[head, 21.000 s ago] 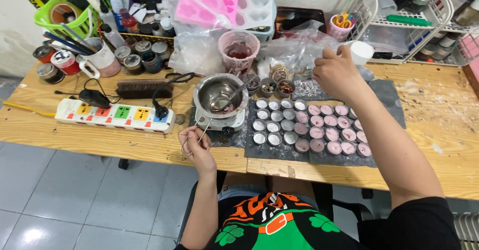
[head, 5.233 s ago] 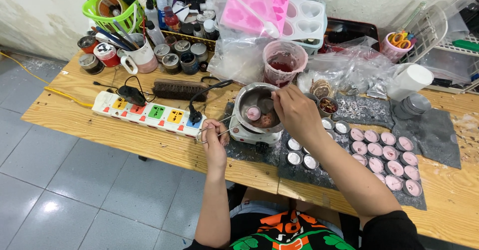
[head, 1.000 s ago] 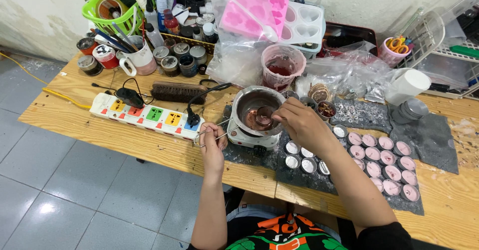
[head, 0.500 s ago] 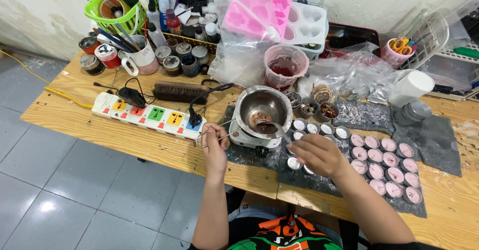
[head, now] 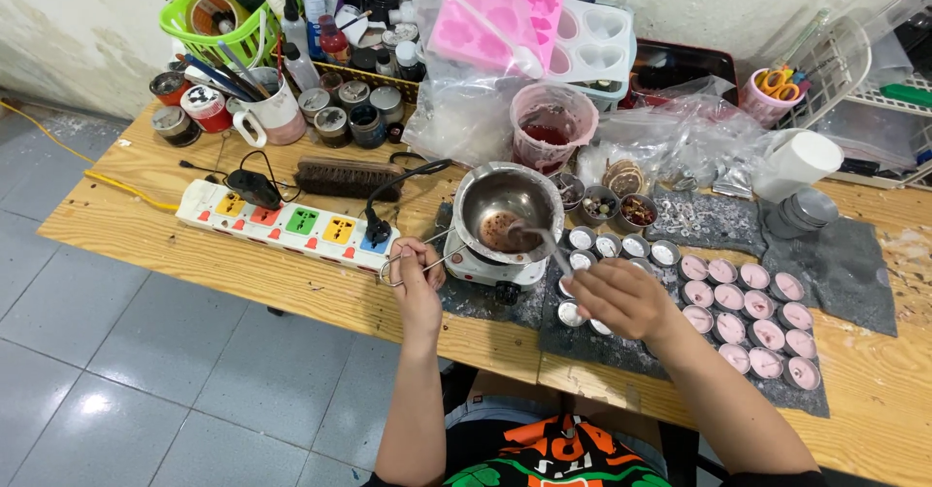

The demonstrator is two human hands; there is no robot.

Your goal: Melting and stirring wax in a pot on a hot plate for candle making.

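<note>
A steel melting pot (head: 507,207) with a little pink wax at its bottom sits on a small white hot plate (head: 488,267). My left hand (head: 416,278) grips the pot's wire handle at the table's front edge. My right hand (head: 619,297) holds a metal spoon (head: 540,237) whose bowl reaches into the pot. Under and beside that hand lie rows of small round tins (head: 623,246), some empty, several to the right filled with pink wax (head: 748,303), all on a dark mat (head: 835,254).
A white power strip (head: 286,222) with a black plug lies left of the hot plate. Behind stand a brush (head: 345,177), jars, a mug, a green basket (head: 228,6), a pink bucket (head: 553,125), pink and white moulds (head: 544,26) and plastic bags.
My right hand has drawn back from over the pot toward me, now hovering above the tins with the spoon still reaching into the pot. The left hand stayed on the handle.
</note>
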